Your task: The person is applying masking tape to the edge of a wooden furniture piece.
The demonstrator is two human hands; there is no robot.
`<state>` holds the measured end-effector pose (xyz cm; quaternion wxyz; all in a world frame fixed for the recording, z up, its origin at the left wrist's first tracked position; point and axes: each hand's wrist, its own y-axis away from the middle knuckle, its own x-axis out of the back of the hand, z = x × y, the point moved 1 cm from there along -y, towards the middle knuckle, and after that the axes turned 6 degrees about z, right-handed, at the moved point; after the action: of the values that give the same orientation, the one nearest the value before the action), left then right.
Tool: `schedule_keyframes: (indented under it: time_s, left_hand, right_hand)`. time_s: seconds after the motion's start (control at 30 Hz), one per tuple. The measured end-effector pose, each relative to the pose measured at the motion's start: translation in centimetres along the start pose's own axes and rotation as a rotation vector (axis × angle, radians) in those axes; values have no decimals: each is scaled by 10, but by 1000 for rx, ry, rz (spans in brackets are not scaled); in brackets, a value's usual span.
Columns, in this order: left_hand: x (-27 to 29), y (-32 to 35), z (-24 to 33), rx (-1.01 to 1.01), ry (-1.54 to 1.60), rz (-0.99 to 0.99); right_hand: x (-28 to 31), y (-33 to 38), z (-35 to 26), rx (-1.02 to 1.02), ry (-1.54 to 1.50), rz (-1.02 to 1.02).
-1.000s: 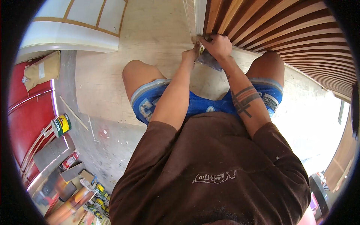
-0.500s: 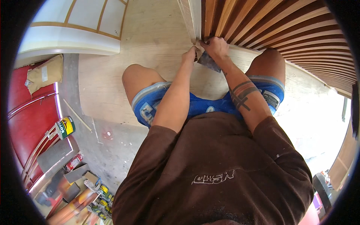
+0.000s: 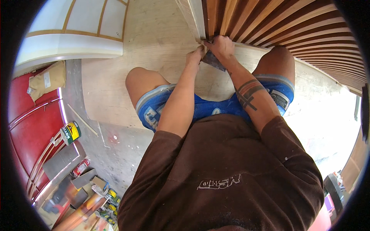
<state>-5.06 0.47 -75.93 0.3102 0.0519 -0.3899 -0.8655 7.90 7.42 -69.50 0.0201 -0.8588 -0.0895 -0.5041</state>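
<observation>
While I watched from far away through the head camera, both hands were up at the bottom corner of the slatted wood panel, where it met the pale trim strip and the plywood floor. My right hand was closed around a flat grey scraper blade, and the blade sat just under that hand, with its edge near the foot of the slats. My left hand was bunched up with its fingers together, pressed close beside the blade, but I could not tell if it gripped anything of its own. I judged that the work at this corner was under way and not finished, because both hands were busy right on the joint; how much of the joint was done I could not see, since the hands hid it. The can with the yellow label lay on its side on the grey floor, well apart from the hands, and no hand was near it. Compared with a second before, the hands and blade were in almost the same spot at the corner, and the view had only shifted a little.
</observation>
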Motion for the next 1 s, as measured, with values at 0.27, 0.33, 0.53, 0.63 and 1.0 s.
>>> schedule_keyframes:
  time_s: [0.27,0.33,0.53,0.63,1.0]
  left_hand:
    - [-3,1,4,12,-54,7]
    - [1,-4,-1,-18,1,6]
    - [0,-8,-2,14,-75,-15]
    - [-10,-1,3,21,-76,-29]
    - [-1,11,10,-45,91,-55]
  right_hand:
    - [-11,-6,3,0,68,14]
    - [-10,-4,-1,10,62,-7]
    - [-8,0,-3,39,76,43]
    - [-8,-4,11,42,60,14]
    - [27,-14,31,315,219,-495]
